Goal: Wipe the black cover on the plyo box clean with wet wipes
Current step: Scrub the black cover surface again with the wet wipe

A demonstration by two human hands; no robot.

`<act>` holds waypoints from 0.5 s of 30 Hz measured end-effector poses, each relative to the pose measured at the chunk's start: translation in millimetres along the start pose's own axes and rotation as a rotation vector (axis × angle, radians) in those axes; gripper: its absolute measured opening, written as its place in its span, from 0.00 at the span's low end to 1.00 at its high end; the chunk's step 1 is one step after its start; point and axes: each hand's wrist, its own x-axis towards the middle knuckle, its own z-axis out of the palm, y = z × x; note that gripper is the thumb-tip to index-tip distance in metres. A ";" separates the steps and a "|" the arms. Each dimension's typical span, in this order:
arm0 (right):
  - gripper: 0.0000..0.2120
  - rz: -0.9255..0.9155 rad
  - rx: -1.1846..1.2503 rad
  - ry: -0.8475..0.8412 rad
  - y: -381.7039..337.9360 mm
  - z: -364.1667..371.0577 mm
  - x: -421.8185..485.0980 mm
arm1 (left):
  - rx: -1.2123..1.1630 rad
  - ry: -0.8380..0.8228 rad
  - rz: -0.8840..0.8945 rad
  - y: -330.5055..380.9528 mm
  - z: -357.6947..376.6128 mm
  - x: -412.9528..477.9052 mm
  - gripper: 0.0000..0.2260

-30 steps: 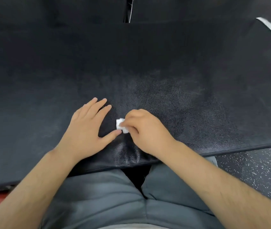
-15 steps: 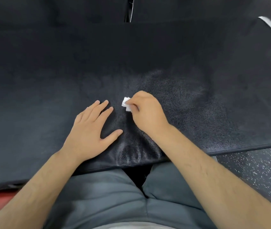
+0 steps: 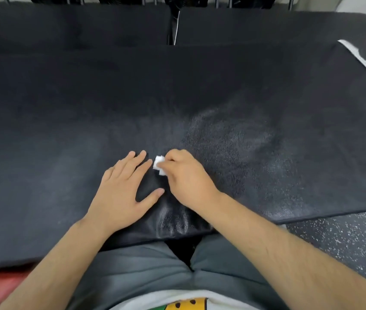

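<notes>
Right hand (image 3: 186, 180) pinches small wet wipe (image 3: 159, 167) near front edge of black cover (image 3: 200, 86), left hand (image 3: 124, 191) flat, fingers spread, just beside; advise short overlapping strokes, left palm tautening wrinkles.

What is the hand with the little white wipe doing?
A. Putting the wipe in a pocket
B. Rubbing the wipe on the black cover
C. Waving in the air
B: the right hand pinches the white wipe and presses it down on the black cover.
</notes>
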 end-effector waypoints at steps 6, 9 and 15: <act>0.13 0.188 -0.022 0.118 45.7 -28.2 50.9 | -0.013 0.061 -0.024 0.8 -7.4 15.4 0.28; 0.14 0.083 -0.036 0.102 22.9 -10.8 44.2 | -0.043 0.126 -0.020 -6.0 -12.4 39.4 0.28; 0.13 -0.011 -0.068 0.008 42.2 -26.4 64.3 | 0.024 0.064 0.002 -16.6 3.3 56.6 0.33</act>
